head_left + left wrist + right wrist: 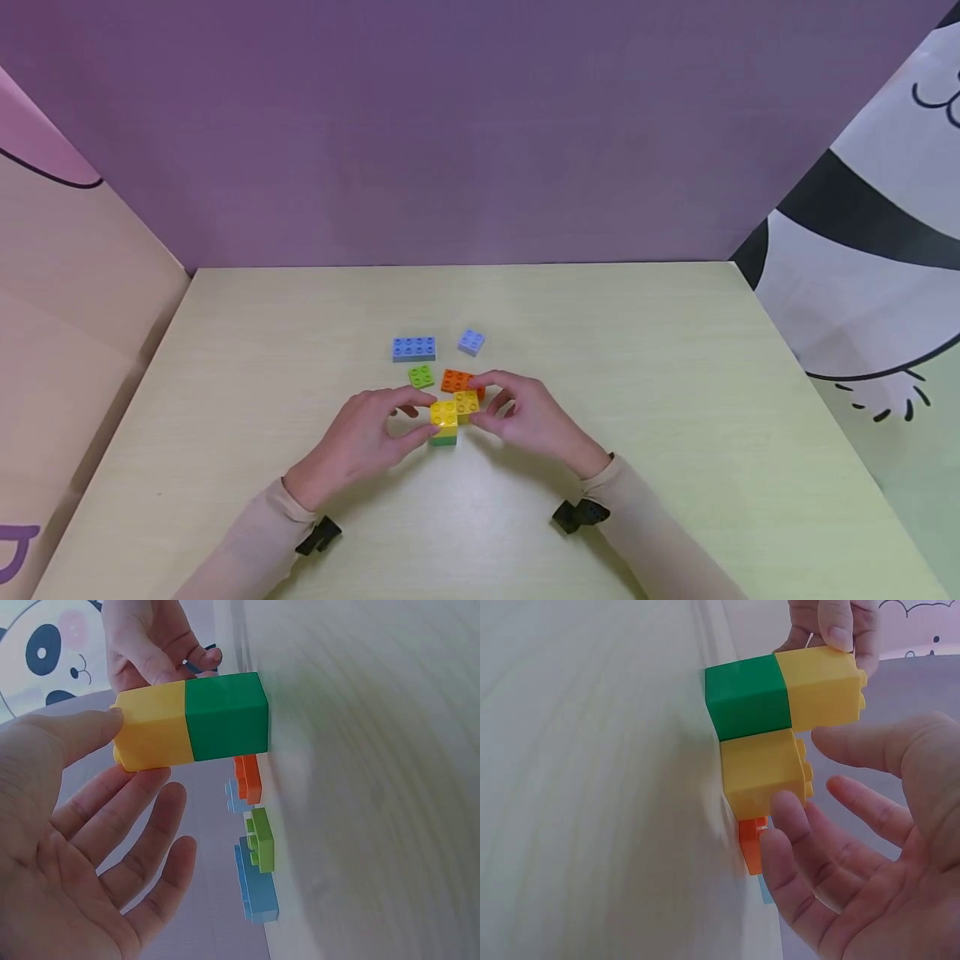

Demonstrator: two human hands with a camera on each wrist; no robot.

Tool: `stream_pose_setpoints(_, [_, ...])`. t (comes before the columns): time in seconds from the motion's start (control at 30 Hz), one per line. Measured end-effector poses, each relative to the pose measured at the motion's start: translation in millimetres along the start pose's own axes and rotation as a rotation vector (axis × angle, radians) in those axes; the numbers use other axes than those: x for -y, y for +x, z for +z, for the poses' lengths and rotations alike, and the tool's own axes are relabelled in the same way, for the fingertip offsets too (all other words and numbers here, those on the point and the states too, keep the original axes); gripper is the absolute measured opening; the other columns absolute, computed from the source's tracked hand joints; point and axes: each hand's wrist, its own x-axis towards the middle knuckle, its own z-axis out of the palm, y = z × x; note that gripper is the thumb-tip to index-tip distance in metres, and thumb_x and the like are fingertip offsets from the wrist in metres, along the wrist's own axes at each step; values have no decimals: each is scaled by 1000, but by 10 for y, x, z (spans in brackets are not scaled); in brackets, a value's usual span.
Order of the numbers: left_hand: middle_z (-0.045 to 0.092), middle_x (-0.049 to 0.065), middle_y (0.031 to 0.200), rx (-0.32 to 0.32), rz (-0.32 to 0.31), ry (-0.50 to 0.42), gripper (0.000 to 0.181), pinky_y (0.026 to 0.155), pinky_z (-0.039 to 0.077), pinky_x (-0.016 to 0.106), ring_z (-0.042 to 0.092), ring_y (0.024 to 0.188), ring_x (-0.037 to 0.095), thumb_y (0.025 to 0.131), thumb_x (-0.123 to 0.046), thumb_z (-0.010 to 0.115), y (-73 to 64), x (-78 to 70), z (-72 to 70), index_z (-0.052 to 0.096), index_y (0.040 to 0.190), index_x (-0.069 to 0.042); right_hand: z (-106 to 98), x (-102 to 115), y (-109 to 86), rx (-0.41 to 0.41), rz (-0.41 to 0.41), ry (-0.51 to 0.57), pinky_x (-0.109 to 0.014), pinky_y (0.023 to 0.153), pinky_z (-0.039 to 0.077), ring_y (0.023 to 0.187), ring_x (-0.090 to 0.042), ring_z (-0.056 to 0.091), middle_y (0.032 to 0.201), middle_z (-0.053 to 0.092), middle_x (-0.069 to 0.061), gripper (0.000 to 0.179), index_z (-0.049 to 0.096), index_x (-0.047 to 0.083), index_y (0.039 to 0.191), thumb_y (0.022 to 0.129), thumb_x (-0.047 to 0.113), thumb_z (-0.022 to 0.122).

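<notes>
My left hand [371, 423] pinches a yellow brick [154, 724] between thumb and a fingertip. This brick sits on top of a green brick [227, 716], and the two form a small upright stack. Right beside the stack, on the table, stands a second yellow brick [765, 772] with studs up. Around it my right hand [528, 417] is spread, its fingers loosely bent. In the right wrist view its fingertips overlap the brick's edge, and the thumb tip shows a gap from it.
Just behind the yellow bricks lies an orange brick [456, 381], partly hidden by the right hand. A small lime green brick [422, 377] lies to its left. Farther back are a long blue brick [414, 349] and a small blue brick [471, 342]. A purple wall [465, 150] rises behind the table.
</notes>
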Motion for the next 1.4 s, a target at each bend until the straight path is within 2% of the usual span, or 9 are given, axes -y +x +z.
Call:
stream_pose_setpoints(0.47, [74, -7, 112, 3, -10, -18, 33, 83, 50, 36, 68, 96, 15, 87, -34, 77, 6, 39, 22, 70, 118, -25, 59, -40, 30, 1, 5, -53, -26, 61, 56, 83, -16, 63, 122, 67, 1, 40, 65, 21, 125, 87, 16, 76])
stream_pose_setpoints(0.83, [75, -6, 112, -2, -2, -4, 33, 86, 50, 38, 69, 94, 14, 86, -33, 77, 9, 36, 25, 70, 118, -25, 62, -36, 21, 2, 13, -77, -23, 63, 55, 81, -14, 62, 126, 67, -2, 42, 65, 16, 127, 86, 15, 77])
stream_pose_setpoints(1.4, [75, -7, 110, -4, -10, -11, 33, 83, 50, 36, 68, 94, 15, 87, -33, 77, 9, 42, 37, 70, 118, -25, 22, -25, 13, -27, 57, -80, -25, 64, 56, 84, -15, 64, 112, 69, 2, 36, 67, 20, 121, 87, 20, 77])
